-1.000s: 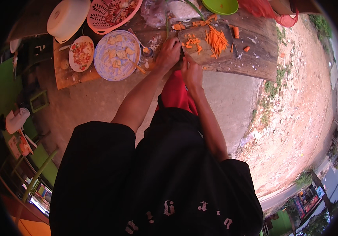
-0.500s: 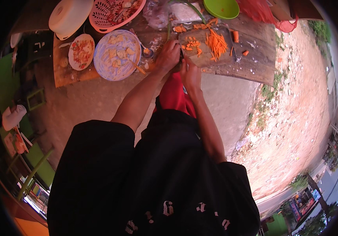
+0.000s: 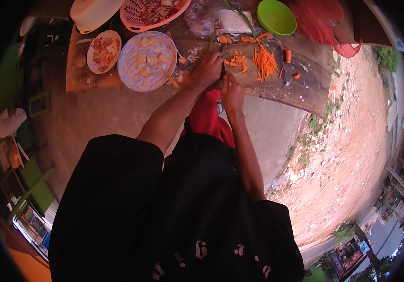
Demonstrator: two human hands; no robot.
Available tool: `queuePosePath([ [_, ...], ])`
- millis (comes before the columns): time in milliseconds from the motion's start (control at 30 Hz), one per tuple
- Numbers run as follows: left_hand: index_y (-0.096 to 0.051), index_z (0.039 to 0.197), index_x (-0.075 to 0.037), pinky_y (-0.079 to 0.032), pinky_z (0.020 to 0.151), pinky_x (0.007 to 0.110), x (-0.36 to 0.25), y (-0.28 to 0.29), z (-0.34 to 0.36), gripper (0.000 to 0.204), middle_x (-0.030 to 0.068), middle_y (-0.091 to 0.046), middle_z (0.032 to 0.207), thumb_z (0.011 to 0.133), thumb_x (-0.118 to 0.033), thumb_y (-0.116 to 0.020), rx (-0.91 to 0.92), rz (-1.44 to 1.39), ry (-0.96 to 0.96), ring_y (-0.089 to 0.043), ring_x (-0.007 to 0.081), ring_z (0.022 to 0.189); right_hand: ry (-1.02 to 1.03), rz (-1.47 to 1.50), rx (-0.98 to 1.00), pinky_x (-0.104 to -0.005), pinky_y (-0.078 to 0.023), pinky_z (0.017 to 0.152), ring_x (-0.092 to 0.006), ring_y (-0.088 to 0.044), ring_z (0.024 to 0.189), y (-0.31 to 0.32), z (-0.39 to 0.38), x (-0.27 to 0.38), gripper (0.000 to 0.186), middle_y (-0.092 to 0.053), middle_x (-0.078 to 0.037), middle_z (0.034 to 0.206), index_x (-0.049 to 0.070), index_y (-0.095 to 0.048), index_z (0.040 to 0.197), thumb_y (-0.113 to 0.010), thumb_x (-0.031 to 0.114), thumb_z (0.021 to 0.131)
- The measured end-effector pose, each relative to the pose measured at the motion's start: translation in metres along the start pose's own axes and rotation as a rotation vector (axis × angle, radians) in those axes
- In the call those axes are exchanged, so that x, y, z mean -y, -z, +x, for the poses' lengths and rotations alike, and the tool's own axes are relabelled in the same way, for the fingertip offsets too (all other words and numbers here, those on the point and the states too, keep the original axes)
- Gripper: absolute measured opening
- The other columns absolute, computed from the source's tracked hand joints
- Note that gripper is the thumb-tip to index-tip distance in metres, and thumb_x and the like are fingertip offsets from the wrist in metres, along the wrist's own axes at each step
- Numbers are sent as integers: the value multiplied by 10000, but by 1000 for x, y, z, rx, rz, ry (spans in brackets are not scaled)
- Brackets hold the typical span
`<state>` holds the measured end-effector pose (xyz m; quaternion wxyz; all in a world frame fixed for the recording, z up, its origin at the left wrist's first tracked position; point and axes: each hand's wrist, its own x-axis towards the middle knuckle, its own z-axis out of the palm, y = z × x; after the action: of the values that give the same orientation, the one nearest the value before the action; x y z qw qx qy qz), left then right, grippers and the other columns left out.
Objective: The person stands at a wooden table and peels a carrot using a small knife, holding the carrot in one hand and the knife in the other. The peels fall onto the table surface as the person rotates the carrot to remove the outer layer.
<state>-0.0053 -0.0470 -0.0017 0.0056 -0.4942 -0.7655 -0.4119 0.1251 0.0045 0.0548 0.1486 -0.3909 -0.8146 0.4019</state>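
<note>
My left hand (image 3: 208,69) is at the left edge of the wooden cutting board (image 3: 250,79), its fingers curled and closed. Whatever lies under them is hidden. Just right of it and nearer to me, my right hand (image 3: 233,95) is closed on a narrow dark thing that looks like a knife (image 3: 223,70), mostly covered by the fingers. Small chopped carrot pieces (image 3: 236,61) lie on the board beside the hands. A pile of thin carrot sticks (image 3: 264,63) sits on its right half.
Left on the wooden table (image 3: 305,91) are a purple-white plate (image 3: 129,77) with pale chunks, a smaller plate (image 3: 114,38) of chopped red-orange bits, a pink basket (image 3: 131,23) and a white tub (image 3: 96,16). A green bowl (image 3: 277,19) and red plastic bag (image 3: 321,23) sit behind the board.
The view has turned slightly, so the table and its dishes appear shifted to the right. Both hands stay together at the board's left edge, with little other visible change.
</note>
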Motion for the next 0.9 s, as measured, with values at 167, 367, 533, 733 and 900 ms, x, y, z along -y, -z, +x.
queuePosePath([
  [167,-597,966,2,-505,826,432,0,-2,0,90,127,-571,1052,898,-55,-612,-25,-17,-5,-606,335,967,15,-5,-13,-509,-542,770,-453,-680,897,-4,2,-6,307,-690,-291,959,-10,-688,1176,-564,179,968],
  [367,-583,962,4,-496,855,436,-3,0,1,85,146,-554,1032,887,-35,-584,-21,-44,23,-587,351,975,-26,-36,13,-502,-541,785,-452,-680,905,-1,5,-5,310,-692,-288,961,16,-689,1195,-567,200,977],
  [533,-582,972,-3,-495,858,441,0,-2,-1,91,144,-554,1032,888,-39,-587,-39,-54,21,-586,356,981,-32,13,22,-460,-535,812,-436,-678,977,3,4,-2,318,-689,-291,997,3,-689,1191,-588,218,979],
  [733,-581,937,-6,-498,859,442,-1,-1,-1,63,148,-554,1022,882,-36,-589,-32,-67,26,-588,358,989,35,-20,-13,-493,-542,800,-438,-681,922,-3,3,-10,303,-696,-276,976,22,-689,1194,-565,195,978],
  [900,-582,925,-9,-501,853,443,-3,1,0,57,149,-555,1014,874,-32,-593,-43,-39,27,-590,359,983,-5,-35,19,-493,-542,799,-443,-677,923,-2,6,-3,310,-697,-269,986,22,-683,1204,-561,196,978],
])
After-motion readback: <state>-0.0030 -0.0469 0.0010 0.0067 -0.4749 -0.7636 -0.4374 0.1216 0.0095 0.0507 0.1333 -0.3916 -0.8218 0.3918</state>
